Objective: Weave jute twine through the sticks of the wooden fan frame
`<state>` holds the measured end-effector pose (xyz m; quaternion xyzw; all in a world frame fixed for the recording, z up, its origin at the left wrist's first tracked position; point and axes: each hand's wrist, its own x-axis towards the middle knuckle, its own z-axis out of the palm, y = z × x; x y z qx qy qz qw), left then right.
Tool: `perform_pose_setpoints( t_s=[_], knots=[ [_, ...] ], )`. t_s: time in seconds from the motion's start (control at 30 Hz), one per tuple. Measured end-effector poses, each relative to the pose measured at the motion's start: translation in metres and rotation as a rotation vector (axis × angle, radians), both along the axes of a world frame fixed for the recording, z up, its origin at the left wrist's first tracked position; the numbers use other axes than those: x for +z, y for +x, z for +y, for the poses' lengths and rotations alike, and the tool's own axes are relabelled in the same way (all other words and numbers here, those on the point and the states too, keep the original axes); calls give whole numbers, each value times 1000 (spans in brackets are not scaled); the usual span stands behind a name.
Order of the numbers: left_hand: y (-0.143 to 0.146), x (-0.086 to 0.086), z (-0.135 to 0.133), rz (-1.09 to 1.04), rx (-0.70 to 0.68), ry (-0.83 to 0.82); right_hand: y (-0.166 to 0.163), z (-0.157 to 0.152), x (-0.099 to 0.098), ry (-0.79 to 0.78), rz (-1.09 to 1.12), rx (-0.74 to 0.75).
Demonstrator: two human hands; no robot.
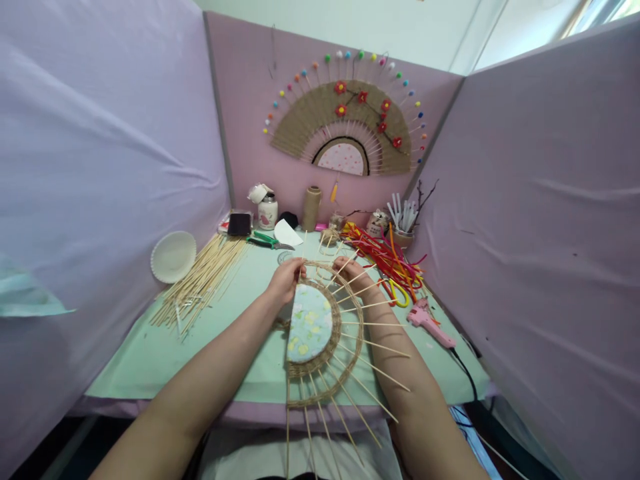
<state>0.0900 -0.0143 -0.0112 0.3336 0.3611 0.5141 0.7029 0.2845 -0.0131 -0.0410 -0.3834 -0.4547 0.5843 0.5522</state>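
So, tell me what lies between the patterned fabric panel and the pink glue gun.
In the head view, two woven bands crossed by thin sticks, the person's right forearm, then a narrow strip of green tabletop.

Pale green tabletop (130, 367), thin sticks (203, 277), clippers (269, 244), glue gun (431, 325)

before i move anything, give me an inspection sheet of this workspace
Surface: pale green cloth, occupied mostly toward the back and sides
Job's things: half-round woven piece, floral centre, sticks radiating past its outer ring
Clutter: bundle of loose sticks at left; green-handled cutters behind; red strips at right
Grips: left grip pinches the piece's far end; right grip at its outer ring, fingertips partly hidden
Cables: black cord from pink glue gun, over the edge
Surroundings: lilac cloth walls; decorated fan on back panel
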Motion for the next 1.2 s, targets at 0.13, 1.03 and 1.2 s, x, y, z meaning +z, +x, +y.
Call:
perform_pose_setpoints(
  t_s=[0.13, 1.03, 1.2],
  knots=[
    [1, -4, 3, -60, -11, -66, -1, 6, 0, 6, 115, -85],
    [-6, -12, 12, -306, -242, -212, 21, 28, 16, -169, 150, 53],
    [-7, -9, 12, -339, -256, -232, 40, 35, 36, -186, -51, 74]
  ],
)
